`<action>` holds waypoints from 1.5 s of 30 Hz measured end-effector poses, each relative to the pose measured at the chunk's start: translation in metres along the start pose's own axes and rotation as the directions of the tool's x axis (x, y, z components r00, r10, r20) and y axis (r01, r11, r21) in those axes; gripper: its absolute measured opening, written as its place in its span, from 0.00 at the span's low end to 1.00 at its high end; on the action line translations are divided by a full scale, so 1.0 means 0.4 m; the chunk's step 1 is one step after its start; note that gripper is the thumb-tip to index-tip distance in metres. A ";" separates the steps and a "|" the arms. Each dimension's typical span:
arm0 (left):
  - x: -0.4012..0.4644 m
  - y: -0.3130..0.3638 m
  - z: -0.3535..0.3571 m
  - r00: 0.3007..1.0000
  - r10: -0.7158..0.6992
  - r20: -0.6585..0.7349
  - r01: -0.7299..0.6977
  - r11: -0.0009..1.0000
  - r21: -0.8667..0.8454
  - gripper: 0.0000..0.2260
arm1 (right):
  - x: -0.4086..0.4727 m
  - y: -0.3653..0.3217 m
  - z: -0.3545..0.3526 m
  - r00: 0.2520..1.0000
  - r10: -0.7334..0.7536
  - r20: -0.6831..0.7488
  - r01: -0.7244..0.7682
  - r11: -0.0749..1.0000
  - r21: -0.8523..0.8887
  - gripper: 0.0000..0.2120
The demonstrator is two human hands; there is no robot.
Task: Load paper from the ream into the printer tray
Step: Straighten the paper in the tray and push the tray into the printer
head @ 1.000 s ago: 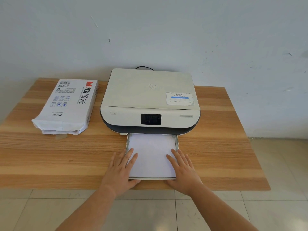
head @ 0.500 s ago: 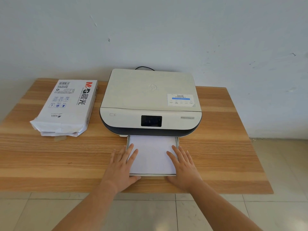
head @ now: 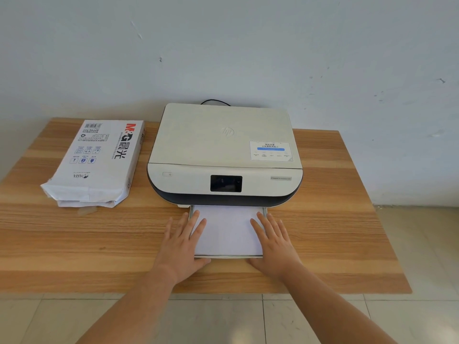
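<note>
In front of the printer [head: 224,155], tray [head: 228,256] out with paper [head: 227,229] loaded, left hand [head: 182,247] and right hand [head: 274,244] flat on tray edges, fingers straight, ream [head: 99,162] left of printer

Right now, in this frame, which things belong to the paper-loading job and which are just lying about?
Part of the job:
- white sheets of paper in the pulled-out grey printer tray
- cream and black printer
- opened white paper ream
- left hand and right hand, flat on the tray's sides

Just there:
- wooden table
- black cable behind the printer
</note>
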State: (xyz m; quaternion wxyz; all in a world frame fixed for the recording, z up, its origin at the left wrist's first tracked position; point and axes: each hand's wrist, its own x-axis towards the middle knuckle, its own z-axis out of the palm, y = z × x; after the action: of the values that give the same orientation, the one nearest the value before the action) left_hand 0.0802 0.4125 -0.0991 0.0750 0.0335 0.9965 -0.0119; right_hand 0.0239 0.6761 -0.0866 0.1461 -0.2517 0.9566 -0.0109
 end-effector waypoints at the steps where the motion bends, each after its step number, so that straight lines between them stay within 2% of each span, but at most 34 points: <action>1: 0.002 -0.001 0.001 1.000 -0.004 0.007 0.004 1.000 0.000 0.44 | 0.003 0.001 -0.001 1.000 0.000 -0.003 0.000 1.000 -0.003 0.45; 14: 0.047 -0.015 -0.008 0.999 -0.013 -0.041 0.014 1.000 0.027 0.46 | 0.054 0.010 -0.022 0.998 0.019 -0.068 -0.023 0.998 -0.061 0.50; 28: 0.087 -0.014 -0.050 0.999 -0.028 -0.034 0.030 0.999 0.041 0.46 | 0.099 0.017 -0.032 0.992 0.076 -0.097 -0.086 0.991 -0.102 0.52; 40: 0.145 -0.027 -0.071 0.994 -0.069 -0.082 0.074 0.996 0.055 0.53 | 0.151 0.029 -0.066 0.986 0.057 -0.154 -0.083 0.983 -0.164 0.52; 45: 0.166 -0.028 -0.075 0.995 -0.062 -0.080 0.068 0.995 0.076 0.53 | 0.170 0.033 -0.074 0.984 0.047 -0.173 -0.078 0.980 -0.180 0.52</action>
State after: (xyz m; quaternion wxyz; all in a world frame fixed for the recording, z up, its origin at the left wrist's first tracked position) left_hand 0.0094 0.4063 -0.0791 0.0348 0.0041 0.9980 -0.0521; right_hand -0.0472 0.6531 -0.0781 0.0413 -0.2321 0.9698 0.0622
